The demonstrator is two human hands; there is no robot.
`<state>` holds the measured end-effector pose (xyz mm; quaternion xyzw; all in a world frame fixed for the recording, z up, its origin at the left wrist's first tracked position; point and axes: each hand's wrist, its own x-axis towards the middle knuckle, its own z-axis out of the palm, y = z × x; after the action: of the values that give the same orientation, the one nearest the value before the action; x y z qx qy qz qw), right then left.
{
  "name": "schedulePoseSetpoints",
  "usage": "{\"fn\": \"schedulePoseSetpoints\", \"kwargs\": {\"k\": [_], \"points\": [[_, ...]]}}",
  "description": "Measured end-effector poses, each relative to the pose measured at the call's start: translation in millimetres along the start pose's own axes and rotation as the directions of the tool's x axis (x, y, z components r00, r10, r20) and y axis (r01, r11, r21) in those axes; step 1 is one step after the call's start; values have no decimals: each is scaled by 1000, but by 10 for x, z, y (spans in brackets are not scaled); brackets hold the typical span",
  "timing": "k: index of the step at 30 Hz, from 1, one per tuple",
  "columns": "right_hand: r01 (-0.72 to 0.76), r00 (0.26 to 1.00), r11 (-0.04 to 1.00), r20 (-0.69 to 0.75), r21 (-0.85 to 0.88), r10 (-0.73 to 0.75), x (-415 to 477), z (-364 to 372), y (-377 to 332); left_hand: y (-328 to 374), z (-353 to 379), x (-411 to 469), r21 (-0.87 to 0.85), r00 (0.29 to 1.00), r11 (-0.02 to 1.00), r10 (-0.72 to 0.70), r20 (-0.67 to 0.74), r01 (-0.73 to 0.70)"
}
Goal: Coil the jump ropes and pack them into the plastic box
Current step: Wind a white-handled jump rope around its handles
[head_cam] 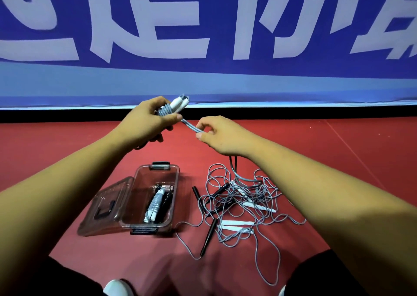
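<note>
My left hand (147, 119) grips a white-handled jump rope (174, 106) whose grey cord is wound round the paired handles. My right hand (217, 134) pinches the free doubled cord (190, 126) just right of that bundle; the cord hangs below my right wrist to the floor. A clear plastic box (155, 176) stands open on the red floor below my hands, its lid (106, 203) lying flat to the left. Inside lie a coiled white-handled rope (154, 203) and a coiled black rope (166, 200). To the right, a tangled pile of grey cords (239, 203) holds black and white handles.
A blue banner with large white characters (203, 25) hangs across the back above a black strip at the floor's far edge. My dark-clad knees (327, 277) sit at the bottom corners, and a white shoe tip (117, 287) shows at the bottom centre. A loose cord trails right of the pile.
</note>
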<state>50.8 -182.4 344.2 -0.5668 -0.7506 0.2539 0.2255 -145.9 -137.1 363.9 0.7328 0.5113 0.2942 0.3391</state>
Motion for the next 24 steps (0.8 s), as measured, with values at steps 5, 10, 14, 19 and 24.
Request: {"fn": "schedulePoseSetpoints", "kwargs": {"k": [5, 10, 14, 19, 24], "points": [[-22, 988, 992, 148, -121, 40, -46, 28, -40, -200, 15, 79, 415, 999, 909, 46, -12, -37], [168, 985, 956, 82, -239, -153, -1, -13, -224, -215, 169, 12, 744, 999, 668, 27, -20, -3], [159, 982, 967, -65, -201, -175, 26, -115, -160, -83, 298, -83, 777, 989, 615, 32, 142, -132], [92, 982, 993, -157, -69, -102, 15, -197, -11, 45, 357, -153, 680, 940, 671, 76, 332, -295], [40, 988, 987, -155, 156, -15, 9, -206, 135, 87, 330, -208, 254, 897, 930, 142, 419, -266]]}}
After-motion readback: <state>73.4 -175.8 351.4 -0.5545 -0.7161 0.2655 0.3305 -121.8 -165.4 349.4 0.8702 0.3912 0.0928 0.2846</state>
